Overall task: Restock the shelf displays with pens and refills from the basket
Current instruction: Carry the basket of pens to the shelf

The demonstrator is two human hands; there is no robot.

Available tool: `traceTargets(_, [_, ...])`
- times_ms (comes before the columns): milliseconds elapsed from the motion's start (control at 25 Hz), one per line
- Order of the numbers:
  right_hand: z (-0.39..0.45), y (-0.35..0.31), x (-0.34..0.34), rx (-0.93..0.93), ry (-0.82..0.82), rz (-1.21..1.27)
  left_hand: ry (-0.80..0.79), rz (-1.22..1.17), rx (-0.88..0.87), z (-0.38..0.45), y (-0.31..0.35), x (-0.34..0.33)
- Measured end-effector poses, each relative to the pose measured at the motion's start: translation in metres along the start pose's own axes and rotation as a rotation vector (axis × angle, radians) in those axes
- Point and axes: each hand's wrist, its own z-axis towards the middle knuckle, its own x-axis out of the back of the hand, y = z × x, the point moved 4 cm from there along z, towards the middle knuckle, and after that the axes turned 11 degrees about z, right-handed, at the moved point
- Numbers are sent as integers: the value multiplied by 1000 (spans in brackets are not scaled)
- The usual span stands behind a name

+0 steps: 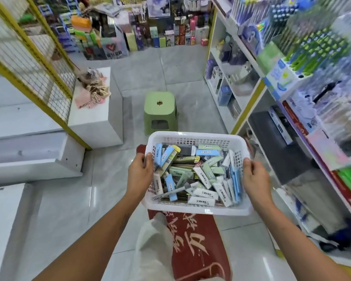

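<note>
I carry a white plastic basket (193, 136) in front of me, above the floor. It is filled with several small pen and refill boxes (199, 175) in blue, green and white. My left hand (140, 173) grips the basket's left rim, thumb over the edge. On the opposite rim my right hand (254, 177) grips the same way. The shelf displays (304, 63) stand along the right side, holding pens and stationery, blurred in this view.
A green plastic stool (160, 113) stands on the tiled floor just beyond the basket. A red floor mat (199, 246) lies under me. A yellow-framed mesh partition (34, 63) and white platforms (93, 110) are on the left. Stacked boxed goods (150, 31) line the far wall.
</note>
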Motion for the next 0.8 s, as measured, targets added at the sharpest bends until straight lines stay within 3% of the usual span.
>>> traceTargets(320, [156,-91,-122,-91,144,29,-110,73,-97,262,55,13])
traceTargets(800, [456,-179,-263,-186,255,91,-174,125,-185,621,172,-43])
